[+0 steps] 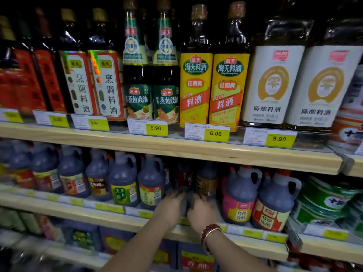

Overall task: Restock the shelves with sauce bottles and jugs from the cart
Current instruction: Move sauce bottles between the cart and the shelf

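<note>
Head view shows both hands meeting in a gap on the middle pale wooden shelf (196, 230), just left of the dark plastic handled jug with a pink and yellow label (238, 195). The left hand (169, 208) and right hand (201, 212) close their fingers (176, 195) around something dark grey between them; blur hides whether it is a small bottle or a cloth, so I cannot tell what they grip. Behind them, deep in the gap, stand a dark bottle with a red label (182, 177) and a dark bottle with a tan label (206, 183), both upright, long axes vertical, labels facing the aisle. To fill this slot well, I judge the item should go in upright, label outward, beside the pink-labelled jug without knocking it.
</note>
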A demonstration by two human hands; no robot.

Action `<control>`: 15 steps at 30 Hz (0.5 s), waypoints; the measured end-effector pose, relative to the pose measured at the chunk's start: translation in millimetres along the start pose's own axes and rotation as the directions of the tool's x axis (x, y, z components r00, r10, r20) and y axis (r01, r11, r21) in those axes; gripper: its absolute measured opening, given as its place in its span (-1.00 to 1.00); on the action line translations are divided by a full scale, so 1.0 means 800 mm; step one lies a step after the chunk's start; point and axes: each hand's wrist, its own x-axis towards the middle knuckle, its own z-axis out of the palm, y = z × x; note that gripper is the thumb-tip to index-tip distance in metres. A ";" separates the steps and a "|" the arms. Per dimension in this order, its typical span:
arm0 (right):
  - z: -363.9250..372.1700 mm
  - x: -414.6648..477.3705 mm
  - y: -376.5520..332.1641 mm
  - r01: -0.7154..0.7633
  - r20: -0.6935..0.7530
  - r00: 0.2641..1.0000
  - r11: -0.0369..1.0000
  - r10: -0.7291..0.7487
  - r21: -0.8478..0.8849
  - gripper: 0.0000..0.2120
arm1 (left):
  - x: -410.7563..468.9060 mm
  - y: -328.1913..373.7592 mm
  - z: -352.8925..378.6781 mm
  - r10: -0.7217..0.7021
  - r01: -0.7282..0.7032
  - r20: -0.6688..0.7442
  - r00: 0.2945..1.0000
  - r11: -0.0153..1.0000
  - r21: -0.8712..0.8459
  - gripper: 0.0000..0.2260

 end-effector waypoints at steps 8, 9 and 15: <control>0.053 -0.090 -0.103 0.185 0.201 0.958 0.976 -0.206 0.119 -0.69 | -0.158 -0.100 -0.031 -0.354 0.346 0.027 0.935 0.890 -0.299 -0.67; 0.064 -0.104 -0.117 0.195 0.250 0.942 0.972 -0.223 0.130 -0.72 | -0.186 -0.121 -0.032 -0.409 0.397 0.031 0.912 0.861 -0.318 -0.68; 0.136 -0.189 -0.184 0.168 0.504 0.828 0.967 -0.245 0.193 -0.76 | -0.350 -0.224 -0.031 -0.666 0.691 0.195 0.720 0.659 -0.297 -0.68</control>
